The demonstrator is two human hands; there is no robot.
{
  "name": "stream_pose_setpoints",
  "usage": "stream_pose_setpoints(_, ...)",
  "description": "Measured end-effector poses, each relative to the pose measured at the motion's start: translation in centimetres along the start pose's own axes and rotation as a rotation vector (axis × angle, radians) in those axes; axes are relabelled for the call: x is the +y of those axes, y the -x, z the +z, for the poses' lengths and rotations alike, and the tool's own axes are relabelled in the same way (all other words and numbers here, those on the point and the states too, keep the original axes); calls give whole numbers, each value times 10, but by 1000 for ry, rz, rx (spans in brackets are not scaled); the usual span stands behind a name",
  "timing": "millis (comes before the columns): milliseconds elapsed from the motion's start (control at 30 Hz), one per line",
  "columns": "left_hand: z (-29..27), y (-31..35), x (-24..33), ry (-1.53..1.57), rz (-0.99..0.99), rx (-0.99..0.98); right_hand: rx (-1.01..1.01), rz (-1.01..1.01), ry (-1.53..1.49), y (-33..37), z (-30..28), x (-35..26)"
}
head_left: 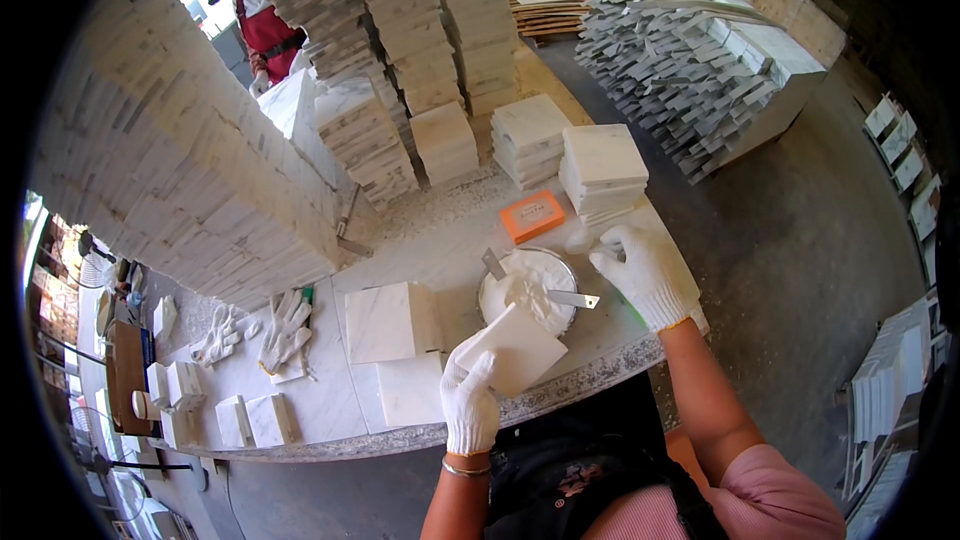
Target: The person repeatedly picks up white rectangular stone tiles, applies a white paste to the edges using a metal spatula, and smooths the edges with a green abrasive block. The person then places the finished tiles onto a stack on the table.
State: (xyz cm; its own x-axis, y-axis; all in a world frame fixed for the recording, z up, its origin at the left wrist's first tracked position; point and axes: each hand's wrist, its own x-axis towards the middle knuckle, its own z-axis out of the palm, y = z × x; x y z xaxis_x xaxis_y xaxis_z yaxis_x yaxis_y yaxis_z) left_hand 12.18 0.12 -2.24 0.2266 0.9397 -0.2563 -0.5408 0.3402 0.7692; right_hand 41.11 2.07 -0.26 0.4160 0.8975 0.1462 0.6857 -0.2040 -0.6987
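Note:
My left hand (472,390), in a white knit glove, grips a square white marble tile (518,348), tilted over the table's near edge. Just beyond the tile stands a round bowl (573,320) of white paste, with two metal putty knives (572,299) in it. My right hand (645,275), gloved too, is to the right of the bowl with its fingers curled in; whatever they hold, if anything, is hidden. By its fingertips lies a small whitish lump (580,240). A green thing (632,311) shows partly beneath that hand.
An orange box (532,216) lies behind the bowl, near short tile stacks (604,155). Tall stacks (190,140) wall off the far left. Tiles (385,322) and spare gloves (288,330) lie left. A person (268,32) stands beyond; slabs (680,60) are piled far right.

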Motion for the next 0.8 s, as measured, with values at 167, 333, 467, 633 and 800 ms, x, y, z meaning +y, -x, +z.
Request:
stream_pose_setpoints(167,-3,-3,-4,17,-31,-2,-16,6,-163,-20,17,7)
stream_pose_setpoints(333,-3,-2,-4,39,-50,-1,-152,-9,111,-39,25,14)
stream_pose_setpoints(467,-5,-3,-4,56,-60,9,-242,37,-62,-38,22,11)
stream_pose_setpoints(633,-7,-4,-8,40,-53,6,-335,-84,-333,-17,-7,-14)
stream_pose_setpoints(800,-4,-3,-10,36,-67,9,-467,-161,-345,4,-35,-45)
